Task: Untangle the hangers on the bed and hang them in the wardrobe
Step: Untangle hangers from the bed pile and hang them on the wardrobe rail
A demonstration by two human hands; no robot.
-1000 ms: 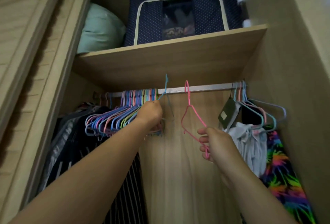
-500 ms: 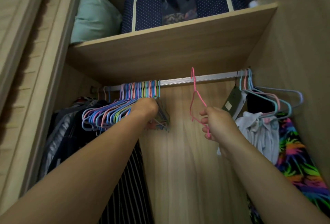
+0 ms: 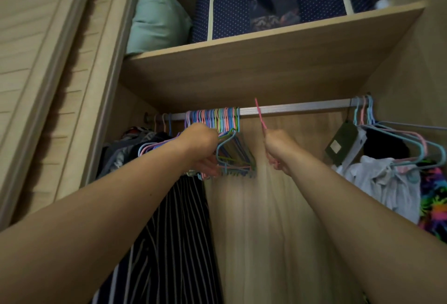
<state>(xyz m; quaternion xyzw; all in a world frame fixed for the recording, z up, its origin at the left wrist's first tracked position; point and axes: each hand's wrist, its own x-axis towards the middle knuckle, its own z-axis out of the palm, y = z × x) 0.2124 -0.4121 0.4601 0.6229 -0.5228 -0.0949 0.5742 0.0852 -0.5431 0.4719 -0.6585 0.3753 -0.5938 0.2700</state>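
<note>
Since a second ago the pink hanger (image 3: pixel 260 117) has turned edge-on to the camera, so only its thin hook and neck show above the right hand (image 3: pixel 280 150), and the blue hanger the left hand (image 3: pixel 202 145) was lifting then now hangs at the right end of the bunch.

The wardrobe (image 3: pixel 314 231) fills the view, its louvred door (image 3: pixel 43 61) slid to the left. Its wooden shelf (image 3: pixel 254 69) carries a navy dotted storage bag (image 3: pixel 227 6) and, just left of it, a pale green pillow (image 3: pixel 157 20). Under the shelf runs the metal rail (image 3: pixel 295 108). A dark striped garment (image 3: pixel 174 238) hangs at the lower left, and a grey garment (image 3: pixel 384 182) and a neon-patterned one (image 3: pixel 433 194) hang at the right below a few pastel hangers (image 3: pixel 406 144), beside a dark green tag (image 3: pixel 338 141).

A tight bunch of pastel hangers (image 3: pixel 217 119) sits on the rail left of centre. The left grip is closed around their lower bars, fingers curled in among them. The right grip is clenched on the pink hanger's body, which is mostly hidden in the fist. Its hook crosses the rail in a bare stretch, well apart from the bunch; whether it rests on the rail cannot be told.
</note>
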